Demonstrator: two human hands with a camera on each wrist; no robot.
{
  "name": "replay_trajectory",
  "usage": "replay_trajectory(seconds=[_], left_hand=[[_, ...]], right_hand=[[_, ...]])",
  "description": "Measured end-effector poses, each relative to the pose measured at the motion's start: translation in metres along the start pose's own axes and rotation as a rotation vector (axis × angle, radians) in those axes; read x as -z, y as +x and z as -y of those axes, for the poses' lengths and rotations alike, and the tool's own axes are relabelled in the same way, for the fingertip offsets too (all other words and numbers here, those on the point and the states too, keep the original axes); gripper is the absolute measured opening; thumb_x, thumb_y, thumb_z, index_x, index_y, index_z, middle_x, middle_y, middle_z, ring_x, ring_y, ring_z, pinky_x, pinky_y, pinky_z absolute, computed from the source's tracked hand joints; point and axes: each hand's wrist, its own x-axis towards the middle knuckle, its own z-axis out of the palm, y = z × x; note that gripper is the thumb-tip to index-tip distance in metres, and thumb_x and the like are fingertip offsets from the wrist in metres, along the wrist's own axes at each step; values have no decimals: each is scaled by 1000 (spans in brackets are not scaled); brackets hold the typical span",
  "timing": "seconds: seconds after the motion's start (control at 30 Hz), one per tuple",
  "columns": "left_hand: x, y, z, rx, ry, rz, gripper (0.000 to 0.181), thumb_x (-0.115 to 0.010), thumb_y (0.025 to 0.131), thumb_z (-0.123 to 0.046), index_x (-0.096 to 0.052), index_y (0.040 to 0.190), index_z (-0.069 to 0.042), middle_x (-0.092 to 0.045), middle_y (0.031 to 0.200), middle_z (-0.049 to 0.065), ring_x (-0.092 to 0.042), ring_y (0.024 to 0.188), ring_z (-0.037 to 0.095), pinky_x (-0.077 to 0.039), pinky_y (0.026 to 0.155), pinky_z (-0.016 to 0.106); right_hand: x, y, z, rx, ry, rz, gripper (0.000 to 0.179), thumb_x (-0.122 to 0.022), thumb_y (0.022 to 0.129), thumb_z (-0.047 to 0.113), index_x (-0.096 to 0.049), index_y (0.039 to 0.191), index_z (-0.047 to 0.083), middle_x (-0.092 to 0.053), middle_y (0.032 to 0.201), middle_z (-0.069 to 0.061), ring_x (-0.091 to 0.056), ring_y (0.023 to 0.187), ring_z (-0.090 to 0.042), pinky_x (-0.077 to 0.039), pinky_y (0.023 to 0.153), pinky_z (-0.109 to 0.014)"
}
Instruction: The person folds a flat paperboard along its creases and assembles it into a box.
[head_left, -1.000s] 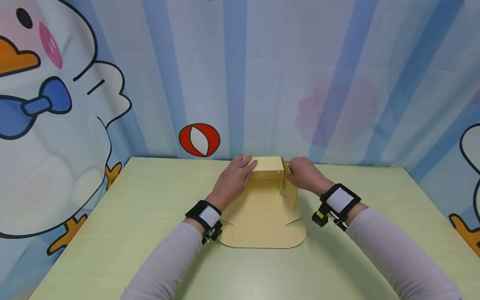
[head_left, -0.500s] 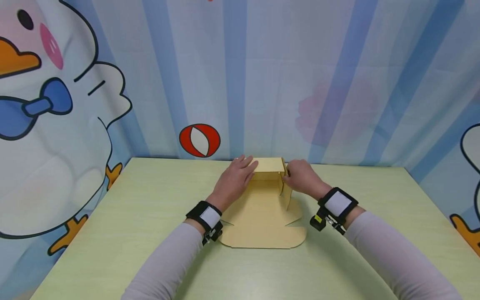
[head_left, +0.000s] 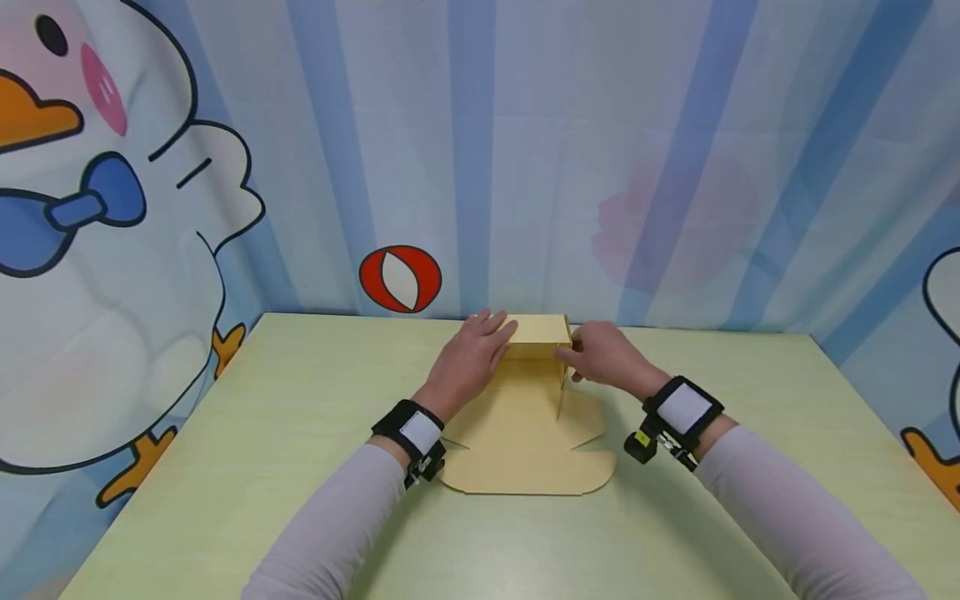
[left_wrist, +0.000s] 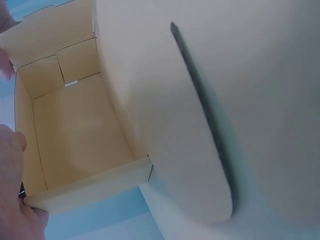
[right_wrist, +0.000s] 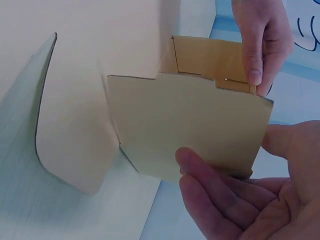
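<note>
A tan cardboard box (head_left: 534, 328), partly folded, stands at the back of the table. Its far part is raised into walls, while the long lid panel (head_left: 525, 471) lies flat toward the front. My left hand (head_left: 468, 354) grips the box's left wall; its thumb (right_wrist: 255, 76) shows over the edge in the right wrist view. At the right side, my right hand (head_left: 606, 358) holds the side flap (right_wrist: 185, 120), fingers against its outer face and thumb by the box's edge. The left wrist view shows the box's hollow inside (left_wrist: 82, 130).
The pale green-yellow table (head_left: 315, 467) extends on both sides of the box and in front of it. A striped blue curtain (head_left: 525, 167) with cartoon prints hangs right behind the table's back edge.
The right side flap has swung inward, to the left, against the box's side under my right hand. My right hand has moved slightly down. The left hand has stayed in place.
</note>
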Motion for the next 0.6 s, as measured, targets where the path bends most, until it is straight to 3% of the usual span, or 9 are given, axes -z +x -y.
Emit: replay_trajectory(seconds=[0.17,0.23,0.37,0.6], left_hand=[[0,0,1,-3,-10,4,40,-52,103,-21,-54,143,-13,-55,146,9,-47,140,31,-35,118,43],[0,0,1,-5,-17,2,40,-52,103,-21,-54,142,-13,-55,146,9,-47,140,31,-35,118,43],[1,0,1,-6,-10,3,40,-52,103,-21,-54,142,-13,-55,146,9,-47,140,31,-35,118,43],[1,0,1,-7,-6,6,40,-51,104,-22,-54,143,-13,-55,146,9,-47,140,31,-35,118,43]], right_hand=[[3,-3,-7,2,132,51,39,-40,104,17,-72,95,-5,-72,92,-22,-73,75,-27,-57,65,-30],[5,-3,-9,5,139,71,36,-40,103,13,-71,102,-6,-72,98,-22,-74,78,-27,-58,66,-31],[5,-4,-12,54,63,88,26,-53,94,8,-69,110,-4,-75,99,-18,-74,84,-25,-58,70,-33],[-2,-3,-16,134,-9,-9,31,-73,85,11,-69,112,-4,-75,100,-17,-74,87,-26,-60,78,-37]])
